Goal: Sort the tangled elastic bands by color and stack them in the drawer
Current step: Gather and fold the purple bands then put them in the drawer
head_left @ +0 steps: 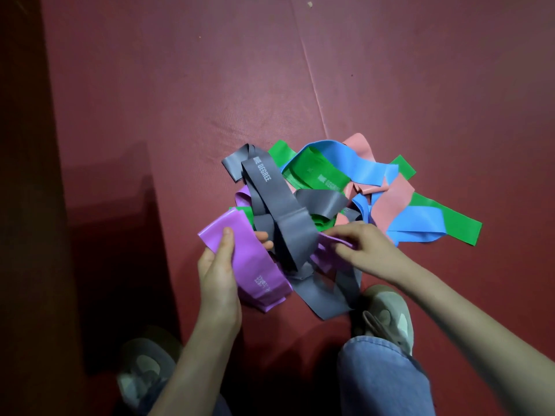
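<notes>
A tangled pile of wide elastic bands lies on the red floor mat [180, 85], in the middle of the frame and a little to the right. The left hand [219, 274], at lower centre, grips a folded purple band [249, 265]: the thumb is pressed flat on top of it and the fingers [264, 237] are curled under it, their tips showing at its far edge. The right hand [366, 250], just right of centre, pinches a narrower stretch of purple band between thumb and fingers [345, 235]; whether it is the same band as the one in the left hand cannot be told. Between the two hands the grey bands [279, 205] cross over the purple, one with white lettering running up toward the upper left of the pile, another trailing down to the lower centre beside a shoe [387, 316]. Behind the hands, green bands [318, 172] sit in the middle of the pile and stick out at its right edge. A blue band [360, 163] curves over the green, and a pink band [390, 199] lies tangled with the blue on the right side. A pale seam [312, 79] in the mat runs from the top of the frame down to the pile. A jeans leg [381, 379] fills the lower right, and a second shoe [144, 364] sits in shadow at lower left.
</notes>
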Demonstrator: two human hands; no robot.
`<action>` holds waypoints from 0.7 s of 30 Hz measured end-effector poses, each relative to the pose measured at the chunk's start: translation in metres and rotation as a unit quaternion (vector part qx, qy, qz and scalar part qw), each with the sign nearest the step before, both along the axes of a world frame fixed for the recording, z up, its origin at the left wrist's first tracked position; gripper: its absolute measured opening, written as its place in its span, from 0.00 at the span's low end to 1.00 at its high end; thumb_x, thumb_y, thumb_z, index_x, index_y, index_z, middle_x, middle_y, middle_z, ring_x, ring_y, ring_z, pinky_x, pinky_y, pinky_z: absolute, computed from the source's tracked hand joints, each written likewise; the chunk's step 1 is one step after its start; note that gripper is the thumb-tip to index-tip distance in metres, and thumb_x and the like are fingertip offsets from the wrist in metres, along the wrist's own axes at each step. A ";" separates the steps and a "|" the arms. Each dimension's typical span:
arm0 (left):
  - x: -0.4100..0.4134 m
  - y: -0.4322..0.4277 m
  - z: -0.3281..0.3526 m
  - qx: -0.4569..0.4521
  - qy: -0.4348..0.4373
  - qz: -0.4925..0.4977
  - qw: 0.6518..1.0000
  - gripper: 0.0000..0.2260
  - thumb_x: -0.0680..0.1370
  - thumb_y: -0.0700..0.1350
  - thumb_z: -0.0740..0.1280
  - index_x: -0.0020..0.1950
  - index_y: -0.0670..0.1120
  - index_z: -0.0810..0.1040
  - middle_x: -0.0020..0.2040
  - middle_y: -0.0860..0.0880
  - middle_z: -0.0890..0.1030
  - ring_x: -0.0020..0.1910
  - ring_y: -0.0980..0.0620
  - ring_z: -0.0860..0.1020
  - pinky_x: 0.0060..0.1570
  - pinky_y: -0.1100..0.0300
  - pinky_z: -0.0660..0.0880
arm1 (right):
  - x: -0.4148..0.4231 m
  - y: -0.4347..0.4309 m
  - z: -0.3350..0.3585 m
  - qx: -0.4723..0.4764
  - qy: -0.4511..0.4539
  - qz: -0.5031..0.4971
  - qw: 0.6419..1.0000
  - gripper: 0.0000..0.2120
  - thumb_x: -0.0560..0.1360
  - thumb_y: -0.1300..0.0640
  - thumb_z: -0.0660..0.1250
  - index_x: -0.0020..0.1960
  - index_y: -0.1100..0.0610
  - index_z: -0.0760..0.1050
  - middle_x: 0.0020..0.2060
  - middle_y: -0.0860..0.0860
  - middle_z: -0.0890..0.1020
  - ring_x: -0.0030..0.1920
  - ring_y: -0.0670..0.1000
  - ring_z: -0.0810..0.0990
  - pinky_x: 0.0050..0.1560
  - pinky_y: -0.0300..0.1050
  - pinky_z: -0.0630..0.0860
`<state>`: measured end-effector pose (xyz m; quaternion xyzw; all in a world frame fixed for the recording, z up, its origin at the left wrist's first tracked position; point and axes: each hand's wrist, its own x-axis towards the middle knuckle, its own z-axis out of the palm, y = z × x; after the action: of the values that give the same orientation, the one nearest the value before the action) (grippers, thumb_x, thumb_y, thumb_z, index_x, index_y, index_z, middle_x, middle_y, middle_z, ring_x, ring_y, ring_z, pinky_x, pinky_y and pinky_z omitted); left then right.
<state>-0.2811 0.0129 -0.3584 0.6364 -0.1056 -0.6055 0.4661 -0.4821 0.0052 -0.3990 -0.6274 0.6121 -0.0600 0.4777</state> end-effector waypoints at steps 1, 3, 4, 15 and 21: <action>0.000 0.000 0.001 0.000 0.002 0.000 1.000 0.11 0.79 0.43 0.56 0.44 0.41 0.76 0.28 0.48 0.82 0.27 0.54 0.80 0.27 0.63 0.77 | 0.000 -0.001 0.003 0.010 -0.028 -0.031 0.999 0.13 0.69 0.58 0.61 0.49 0.57 0.81 0.38 0.52 0.83 0.36 0.39 0.76 0.38 0.29 0.69; -0.001 0.000 0.002 0.000 0.007 0.002 1.000 0.12 0.79 0.44 0.56 0.43 0.41 0.76 0.28 0.48 0.82 0.26 0.53 0.79 0.26 0.63 0.76 | 0.002 -0.001 0.008 0.030 -0.075 -0.083 0.993 0.05 0.72 0.63 0.66 0.43 0.58 0.81 0.34 0.50 0.79 0.31 0.36 0.71 0.34 0.28 0.67; -0.002 0.000 0.002 0.002 0.009 0.005 1.000 0.12 0.79 0.43 0.56 0.42 0.40 0.76 0.27 0.48 0.82 0.25 0.53 0.79 0.26 0.63 0.76 | 0.004 0.000 0.010 0.036 -0.092 -0.104 0.990 0.05 0.73 0.63 0.67 0.40 0.58 0.81 0.31 0.48 0.78 0.30 0.37 0.70 0.32 0.28 0.67; 0.001 0.000 -0.002 0.016 -0.024 0.005 1.000 0.11 0.79 0.44 0.56 0.43 0.46 0.77 0.28 0.50 0.82 0.27 0.56 0.80 0.29 0.63 0.78 | 0.029 -0.002 0.071 -0.057 0.269 -0.013 0.961 0.13 0.73 0.57 0.60 0.57 0.52 0.75 0.35 0.56 0.81 0.40 0.59 0.78 0.37 0.47 0.64; 0.000 0.000 -0.001 0.021 0.005 0.007 1.000 0.11 0.79 0.44 0.56 0.49 0.40 0.76 0.27 0.49 0.82 0.25 0.55 0.79 0.24 0.62 0.76 | 0.021 -0.009 0.080 -0.050 0.127 -0.124 0.983 0.11 0.75 0.58 0.61 0.55 0.50 0.76 0.35 0.54 0.83 0.37 0.52 0.79 0.37 0.45 0.71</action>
<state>-0.2809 0.0133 -0.3595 0.6441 -0.0862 -0.6074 0.4569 -0.4615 -0.0038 -0.3186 -0.5726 0.7369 -0.0689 0.3525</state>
